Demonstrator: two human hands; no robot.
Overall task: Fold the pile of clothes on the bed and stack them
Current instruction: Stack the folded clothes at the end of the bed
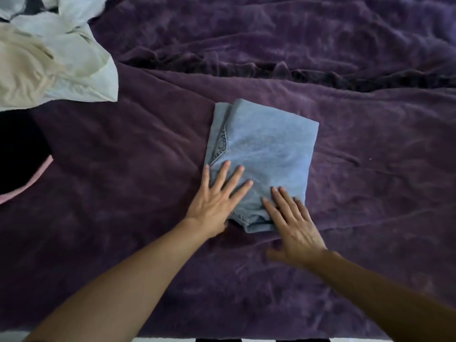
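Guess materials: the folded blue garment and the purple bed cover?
Folded garment: looks like light-wash denim, matte; stitched pocket seam, thick folds. Bed cover: probably plush fleece or velvet; brushed nap with shaded streaks, slight sheen.

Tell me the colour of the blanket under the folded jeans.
Deep purple blanket, seen best in the head view, under the light-blue folded jeans.

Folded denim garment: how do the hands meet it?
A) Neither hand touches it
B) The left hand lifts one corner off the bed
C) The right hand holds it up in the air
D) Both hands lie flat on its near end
D: the left hand and the right hand both rest with straight fingers on the near end of the folded denim garment, which lies on the purple blanket.
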